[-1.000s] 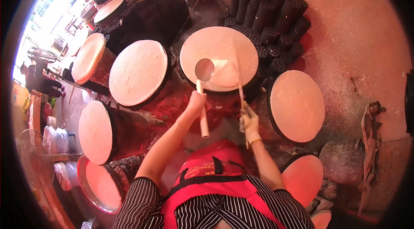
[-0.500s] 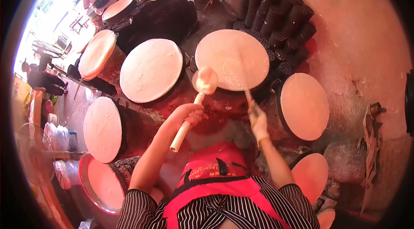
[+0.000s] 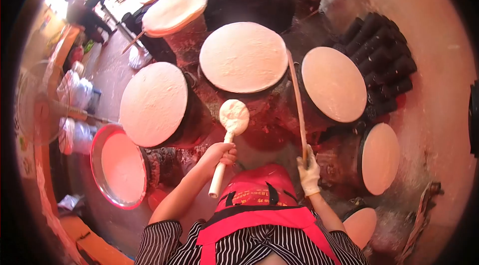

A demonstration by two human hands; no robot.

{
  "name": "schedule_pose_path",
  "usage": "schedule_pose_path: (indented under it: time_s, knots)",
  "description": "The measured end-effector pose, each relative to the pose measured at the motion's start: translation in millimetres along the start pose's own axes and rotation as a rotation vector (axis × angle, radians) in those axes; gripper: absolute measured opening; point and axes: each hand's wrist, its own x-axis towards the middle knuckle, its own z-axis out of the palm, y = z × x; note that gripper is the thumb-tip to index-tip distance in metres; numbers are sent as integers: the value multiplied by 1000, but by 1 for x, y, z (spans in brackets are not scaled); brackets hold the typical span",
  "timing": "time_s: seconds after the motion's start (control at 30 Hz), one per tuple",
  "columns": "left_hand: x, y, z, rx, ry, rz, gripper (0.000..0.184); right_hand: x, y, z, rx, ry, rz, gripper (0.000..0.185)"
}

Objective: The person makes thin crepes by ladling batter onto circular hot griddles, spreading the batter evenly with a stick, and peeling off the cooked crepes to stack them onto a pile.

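In my left hand (image 3: 220, 156) is a ladle (image 3: 234, 117), gripped by its pale, tube-like handle. Its round head is heaped with lumpy, cream-coloured batter and sits just short of a round griddle (image 3: 243, 57). A pale sheet of batter covers that griddle. My right hand (image 3: 309, 171), in a light glove, is closed around a long wooden spatula (image 3: 298, 100). The spatula points away from me, its far end beside the griddle's right edge. To the right is another coated griddle (image 3: 333, 84); a third coated griddle (image 3: 154, 104) lies left of the ladle.
A red-rimmed basin (image 3: 95, 165) of pale batter stands at lower left, near a fan (image 3: 42, 110). Black perforated coal cylinders (image 3: 381, 58) are stacked by the right wall. Further griddles (image 3: 380, 159) line the right. A large flatbread (image 3: 174, 10) overhangs its stand. People (image 3: 87, 15) are at far left.
My view has turned left, so the griddles appear shifted rightward. The spatula has moved off the griddle surface to the gap beside it. The ladle is still in my left hand.
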Motion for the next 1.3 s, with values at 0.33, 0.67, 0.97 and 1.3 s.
schedule_pose_path:
  time_s: [0.33,0.67,0.97,1.3]
  knots:
    - [-100,-3,-38,-93,100,422,8,226,-103,184,-619,-408,-698,59]
    - [-138,28,44,-379,170,772,21,324,-103,205,-517,-637,-876,29]
    - [-103,23,61,-749,39,783,19,433,-243,183,-701,-470,-1155,10]
    - [-107,67,54,-783,52,825,20,573,-516,226,-636,-563,-1207,28]
